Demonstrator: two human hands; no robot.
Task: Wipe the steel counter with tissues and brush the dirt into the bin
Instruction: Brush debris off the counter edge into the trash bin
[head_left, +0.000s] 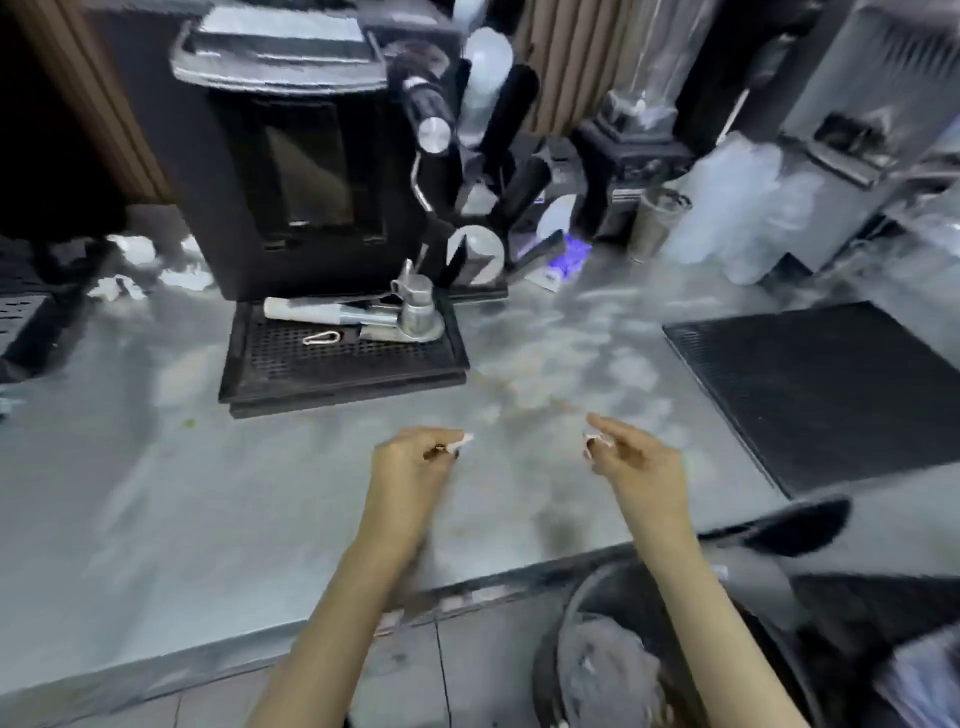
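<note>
Left fingers (431, 437) pinch one tissue scrap (464, 441), right fingers (613, 428) a second scrap (592, 446), over the steel surface (208, 493).
Blur softens both; the second scrap is mostly hidden under the index finger. Faint brown dirt (540, 405) lies just beyond, between the fingers; one bin (576, 597), cut off at the bottom edge, stands below the right wrist.

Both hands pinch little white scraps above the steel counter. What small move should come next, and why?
Probably lower the right hand with its scrap onto the brownish specks just beyond it: they lie on the counter, and the bin stands below the near edge.
</note>
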